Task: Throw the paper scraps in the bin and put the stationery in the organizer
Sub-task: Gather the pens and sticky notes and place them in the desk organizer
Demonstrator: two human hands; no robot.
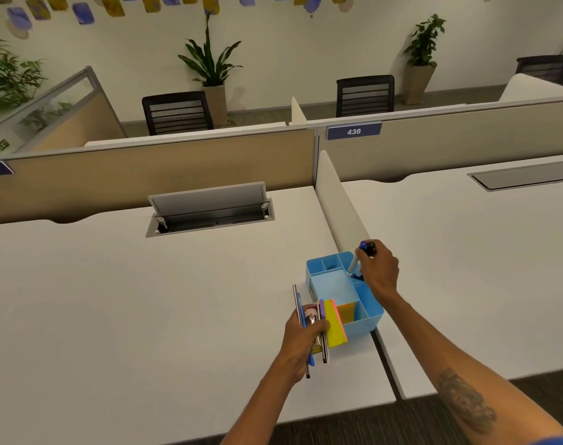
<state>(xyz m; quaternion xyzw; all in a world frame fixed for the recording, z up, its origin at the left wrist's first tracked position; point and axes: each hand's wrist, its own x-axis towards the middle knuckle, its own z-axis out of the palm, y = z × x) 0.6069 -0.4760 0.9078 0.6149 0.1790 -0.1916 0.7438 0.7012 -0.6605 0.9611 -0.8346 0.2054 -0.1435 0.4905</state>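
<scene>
White table in a cubicle office, blue organizer under my right hand pinching markers, left hand clutched pens and sticky notes beside it.

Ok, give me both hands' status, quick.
Left hand: closed on a bundle of stationery.
Right hand: closed on markers over the organizer.

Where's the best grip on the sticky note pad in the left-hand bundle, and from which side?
Take the sticky note pad by its two broad faces at the far upper end, coming from above on the organizer side. It stands on edge at the right of the bundle, so that end is exposed; the left hand wraps the near part with the pens. The right hand is occupied with markers.
</scene>
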